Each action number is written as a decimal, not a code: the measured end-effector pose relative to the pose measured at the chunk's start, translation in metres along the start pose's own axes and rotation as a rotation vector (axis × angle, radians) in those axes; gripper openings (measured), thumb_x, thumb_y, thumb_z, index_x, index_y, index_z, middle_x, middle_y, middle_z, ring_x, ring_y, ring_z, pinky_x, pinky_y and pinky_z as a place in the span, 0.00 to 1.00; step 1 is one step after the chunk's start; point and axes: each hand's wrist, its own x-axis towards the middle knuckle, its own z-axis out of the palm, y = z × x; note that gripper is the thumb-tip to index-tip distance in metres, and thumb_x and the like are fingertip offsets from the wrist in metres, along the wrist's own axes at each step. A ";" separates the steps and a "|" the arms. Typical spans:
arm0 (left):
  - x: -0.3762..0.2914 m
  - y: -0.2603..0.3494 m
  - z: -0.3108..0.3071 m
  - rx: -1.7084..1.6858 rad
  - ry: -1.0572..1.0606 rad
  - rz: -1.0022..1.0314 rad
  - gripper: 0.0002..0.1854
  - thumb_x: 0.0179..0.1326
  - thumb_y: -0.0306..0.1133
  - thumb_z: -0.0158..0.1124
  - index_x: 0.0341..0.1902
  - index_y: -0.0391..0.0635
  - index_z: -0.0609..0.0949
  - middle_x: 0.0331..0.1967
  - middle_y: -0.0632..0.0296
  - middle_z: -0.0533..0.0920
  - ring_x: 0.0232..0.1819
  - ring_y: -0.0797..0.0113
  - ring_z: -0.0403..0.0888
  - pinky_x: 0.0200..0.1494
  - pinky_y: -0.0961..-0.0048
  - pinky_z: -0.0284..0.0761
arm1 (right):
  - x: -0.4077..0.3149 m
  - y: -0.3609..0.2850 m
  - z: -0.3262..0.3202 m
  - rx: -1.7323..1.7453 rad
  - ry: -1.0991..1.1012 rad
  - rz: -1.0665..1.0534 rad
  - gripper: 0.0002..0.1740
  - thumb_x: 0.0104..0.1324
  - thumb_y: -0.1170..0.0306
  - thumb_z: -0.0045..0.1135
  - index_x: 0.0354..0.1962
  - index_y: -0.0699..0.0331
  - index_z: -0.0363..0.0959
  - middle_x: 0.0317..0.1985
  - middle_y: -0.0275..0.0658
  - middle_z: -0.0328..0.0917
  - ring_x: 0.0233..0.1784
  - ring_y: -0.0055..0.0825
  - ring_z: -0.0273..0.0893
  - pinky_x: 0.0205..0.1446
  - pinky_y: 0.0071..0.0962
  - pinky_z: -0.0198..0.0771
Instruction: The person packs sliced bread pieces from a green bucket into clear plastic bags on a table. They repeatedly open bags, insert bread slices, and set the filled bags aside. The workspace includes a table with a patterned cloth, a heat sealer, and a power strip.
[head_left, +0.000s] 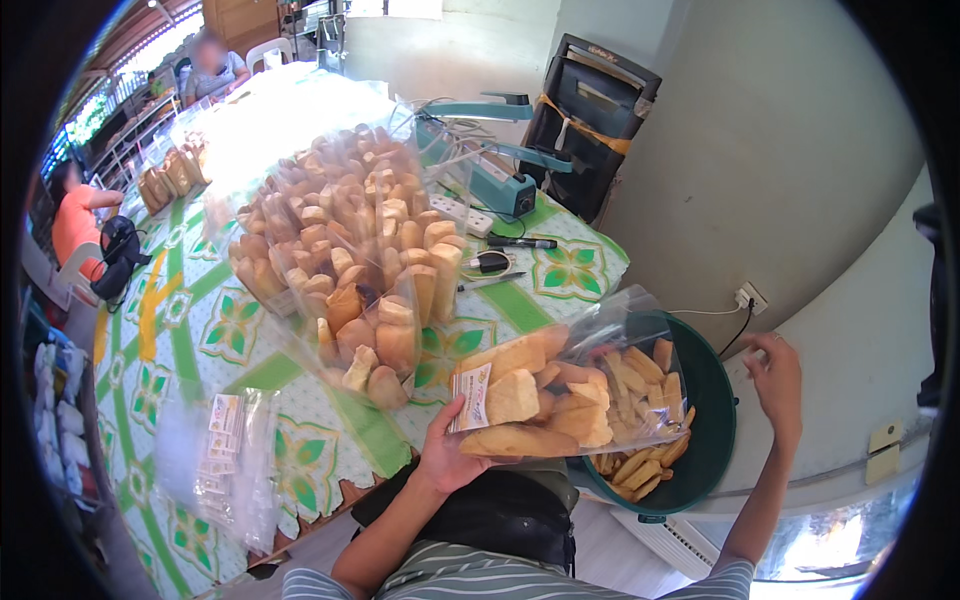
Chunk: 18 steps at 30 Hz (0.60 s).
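My left hand (452, 450) holds a clear plastic bag of bread pieces (540, 397) from below, by its labelled end. The bag lies tilted, its loose mouth reaching over a dark green bucket (716, 442) that holds more slices of bread (637, 476). To the right of the bucket, my right hand (774, 375) is raised with bent fingers and nothing in it. Upright on the table, beyond the held bag, stand several clear bags packed with bread (345, 255). A pile of flat, empty plastic bags with printed labels (225, 465) rests at the near left of the table.
The table (517, 304) has a green and white patterned cover. Teal impulse sealers (495, 180), a power strip (457, 214), a black marker (523, 242) and a pen (491, 281) lie near its far right side. Two people (214, 71) (79, 217) sit farther off.
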 end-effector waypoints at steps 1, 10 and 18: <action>0.001 0.000 -0.002 -0.047 -0.050 -0.025 0.33 0.68 0.56 0.45 0.69 0.46 0.66 0.62 0.50 0.74 0.60 0.47 0.75 0.55 0.41 0.74 | -0.008 0.001 0.002 -0.233 0.113 -0.098 0.16 0.54 0.72 0.69 0.40 0.69 0.79 0.47 0.40 0.78 0.30 0.21 0.78 0.31 0.19 0.74; 0.018 -0.007 0.007 -0.203 -0.223 -0.239 0.41 0.64 0.69 0.41 0.72 0.52 0.63 0.67 0.49 0.69 0.63 0.46 0.72 0.55 0.40 0.75 | -0.010 -0.113 0.003 0.229 -0.289 -0.701 0.09 0.57 0.73 0.66 0.36 0.62 0.79 0.50 0.43 0.76 0.36 0.29 0.78 0.36 0.26 0.72; 0.030 0.001 0.027 0.158 0.013 0.096 0.43 0.65 0.70 0.36 0.74 0.52 0.57 0.72 0.59 0.63 0.72 0.51 0.61 0.70 0.46 0.60 | 0.021 -0.182 0.031 0.493 -0.080 -0.991 0.03 0.60 0.77 0.61 0.29 0.67 0.76 0.34 0.39 0.78 0.30 0.27 0.75 0.32 0.26 0.67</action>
